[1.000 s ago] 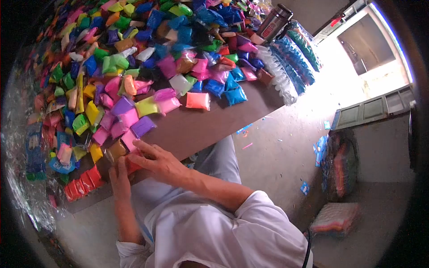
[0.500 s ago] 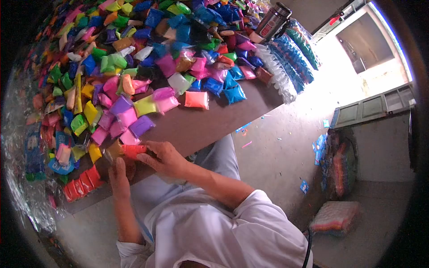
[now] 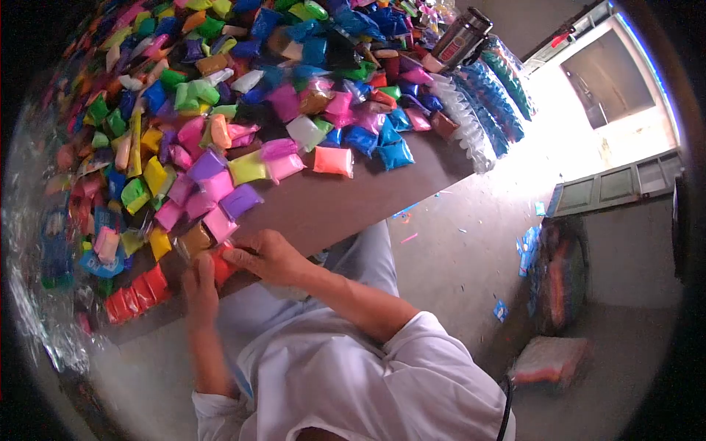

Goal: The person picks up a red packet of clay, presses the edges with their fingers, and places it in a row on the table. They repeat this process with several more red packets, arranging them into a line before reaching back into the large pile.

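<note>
Red label [image 3: 449, 50] on a metal flask [image 3: 466, 32], white lettering [image 3: 110, 269] on a blue packet [image 3: 95, 263], neither legible

Held packet [image 3: 223, 263]: red;
Packet row [image 3: 137, 295]: the same red throughout;
Lone packet [image 3: 334, 162]: bright coral-orange;
Heap of packets [image 3: 197, 94]: a jumble of pink, purple, yellow, lime, green, blue, orange, brown and white;
Surface [image 3: 368, 192]: dark brown, plain;
Flask [image 3: 462, 38]: dark metallic grey with a red mark;
Packet strips [image 3: 482, 104]: whitish, blue, green;
Shirt [image 3: 360, 367]: white, unpatterned;
Trousers [image 3: 371, 264]: pale grey-blue;
Floor [image 3: 441, 287]: grey; 
Shutter [image 3: 616, 187]: grey-green, panelled;
</note>
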`<move>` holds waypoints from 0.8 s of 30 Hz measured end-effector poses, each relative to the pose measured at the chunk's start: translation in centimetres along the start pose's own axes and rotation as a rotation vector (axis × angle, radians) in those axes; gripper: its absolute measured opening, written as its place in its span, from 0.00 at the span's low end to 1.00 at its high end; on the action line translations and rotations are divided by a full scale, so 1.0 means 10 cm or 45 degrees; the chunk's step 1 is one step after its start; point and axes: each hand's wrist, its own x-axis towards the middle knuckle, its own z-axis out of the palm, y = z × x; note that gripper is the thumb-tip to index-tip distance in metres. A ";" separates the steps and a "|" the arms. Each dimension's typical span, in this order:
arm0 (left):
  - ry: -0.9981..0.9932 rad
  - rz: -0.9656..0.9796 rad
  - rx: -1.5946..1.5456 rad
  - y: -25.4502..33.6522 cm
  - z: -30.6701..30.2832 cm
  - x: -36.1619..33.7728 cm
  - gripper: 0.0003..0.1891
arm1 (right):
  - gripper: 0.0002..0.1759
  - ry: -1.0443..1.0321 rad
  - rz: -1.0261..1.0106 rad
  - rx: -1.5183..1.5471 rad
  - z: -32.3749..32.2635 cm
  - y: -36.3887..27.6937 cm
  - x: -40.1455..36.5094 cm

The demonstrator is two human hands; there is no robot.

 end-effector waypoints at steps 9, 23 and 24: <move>0.008 0.057 -0.258 -0.16 0.06 0.02 0.19 | 0.10 0.260 0.252 0.237 0.18 0.21 -0.11; -0.183 0.097 -0.224 -0.01 0.01 0.02 0.18 | 0.12 0.227 0.473 0.756 0.10 0.07 -0.06; -0.179 0.086 -0.217 0.00 0.01 0.01 0.19 | 0.12 0.195 0.496 0.767 0.09 0.06 -0.06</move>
